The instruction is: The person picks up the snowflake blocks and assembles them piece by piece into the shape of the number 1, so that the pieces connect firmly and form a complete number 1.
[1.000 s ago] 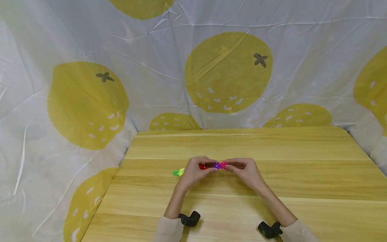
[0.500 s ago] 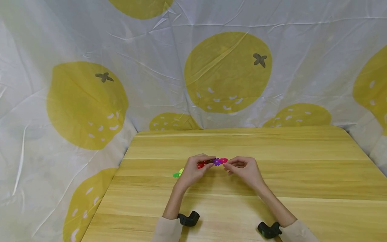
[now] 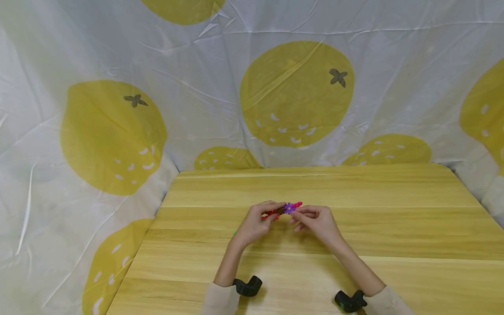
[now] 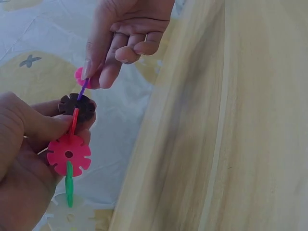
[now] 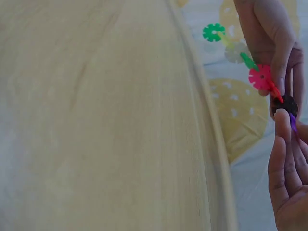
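Observation:
Both hands hold a chain of slotted plastic snowflake discs above the table. In the head view, my left hand (image 3: 252,224) pinches it near the dark brown disc (image 4: 72,103) and a red disc (image 4: 74,122). My right hand (image 3: 320,223) pinches the purple disc (image 3: 289,208) between thumb and forefinger, its other fingers loosely bent. Beyond the purple disc is a pink end disc (image 3: 297,204). Past the left hand, the right wrist view shows another pink disc (image 5: 260,77), a green disc (image 5: 248,61), a clear disc (image 5: 235,53), a yellow one, and a green end disc (image 5: 210,32).
The wooden table (image 3: 393,210) spreads beneath both hands. A pale curtain (image 3: 204,87) printed with yellow fruit hangs behind it and along the left side. Black camera mounts (image 3: 249,286) sit at both wrists.
The right fingers have shifted from the pink end disc to the purple one. The chain has turned, its right end tilting up, and its green and yellow left end is now mostly hidden behind the left hand.

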A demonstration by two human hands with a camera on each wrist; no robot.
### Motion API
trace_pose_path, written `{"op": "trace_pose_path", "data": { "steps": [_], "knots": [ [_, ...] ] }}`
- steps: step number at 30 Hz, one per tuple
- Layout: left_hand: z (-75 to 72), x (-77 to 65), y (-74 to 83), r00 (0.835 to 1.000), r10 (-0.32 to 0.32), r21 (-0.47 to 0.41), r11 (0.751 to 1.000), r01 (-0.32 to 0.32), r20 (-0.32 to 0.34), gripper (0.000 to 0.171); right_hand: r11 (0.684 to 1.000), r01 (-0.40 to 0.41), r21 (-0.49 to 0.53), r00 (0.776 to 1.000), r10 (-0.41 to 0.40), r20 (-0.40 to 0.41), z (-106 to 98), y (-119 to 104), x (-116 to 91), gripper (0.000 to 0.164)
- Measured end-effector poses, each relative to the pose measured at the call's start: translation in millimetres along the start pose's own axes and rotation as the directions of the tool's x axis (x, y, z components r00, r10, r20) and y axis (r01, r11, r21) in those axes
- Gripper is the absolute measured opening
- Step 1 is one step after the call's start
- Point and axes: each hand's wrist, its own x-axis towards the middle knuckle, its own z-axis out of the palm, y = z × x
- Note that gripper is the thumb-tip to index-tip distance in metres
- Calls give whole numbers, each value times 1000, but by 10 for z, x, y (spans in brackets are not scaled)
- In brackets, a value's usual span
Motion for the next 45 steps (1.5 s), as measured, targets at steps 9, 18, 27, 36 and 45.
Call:
{"op": "trace_pose_path", "data": {
  "steps": [9, 18, 27, 36, 45],
  "knots": [
    [-15, 8, 44, 998, 6, -41, 999, -9, -67, 35, 1000, 20, 20, 1000, -20, -6, 41, 10, -14, 34],
    [107, 45, 115, 991, 3, -109, 994, -17, -133, 33, 999, 46, 25, 999, -46, 5, 133, 19, -49, 27],
    [147, 39, 100, 997, -24, -224, 975, 6, -77, 38, 998, -40, 41, 993, 45, -113, 121, -26, -45, 27],
    [99, 55, 61, 998, -56, -247, 967, 55, 1, 42, 996, -80, 41, 987, 85, -139, 20, -84, -26, 28],
    [125, 88, 15, 997, -31, -172, 985, 18, -77, 39, 999, 18, -28, 987, -23, -159, 17, -40, -20, 27]
  ]
}}
